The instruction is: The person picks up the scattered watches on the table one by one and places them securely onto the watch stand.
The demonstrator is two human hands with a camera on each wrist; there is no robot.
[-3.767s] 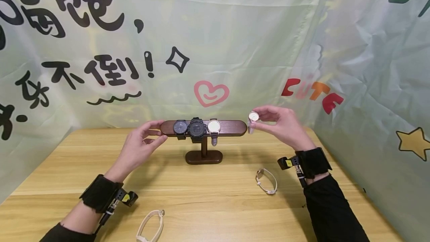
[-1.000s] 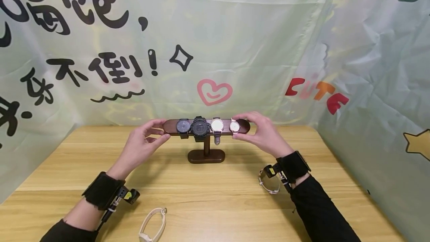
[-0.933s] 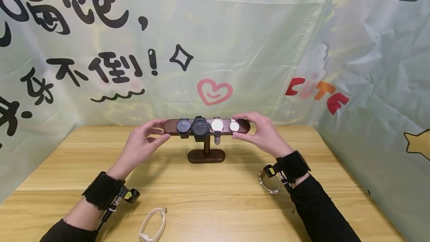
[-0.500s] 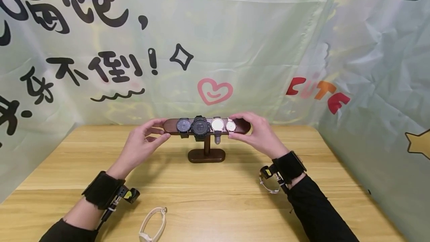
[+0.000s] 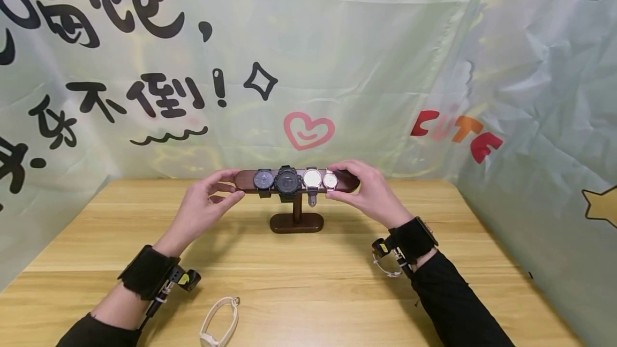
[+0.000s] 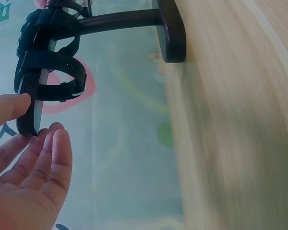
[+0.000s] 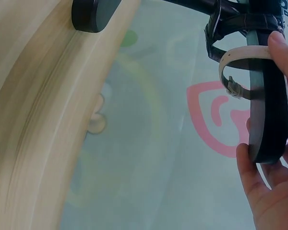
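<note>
left hand [image 5: 200, 205] has thumb and fingers pinching the left end of the dark brown wooden t-shaped watch stand [image 5: 297, 208]. right hand [image 5: 368, 189] pinches the small round white-dial watch with pale strap [image 5: 330, 181] between thumb and fingertips; its strap loops around the bar near the right end, buckle fastened per right wrist view. stand is upright at the rear of the light wood-grain desk [image 5: 299, 283]. going left on the bar from there: round white-dial watch with dark strap [image 5: 312, 178], strap tail hanging below, chunky black watch [image 5: 287, 181], round dark-dial watch with black strap [image 5: 263, 179]. pale band loop [image 5: 209, 339] lies at the desk's front edge of view; thin white-banded loop [image 5: 392, 274] sits partly hidden behind the right wrist camera [image 5: 382, 247].
</note>
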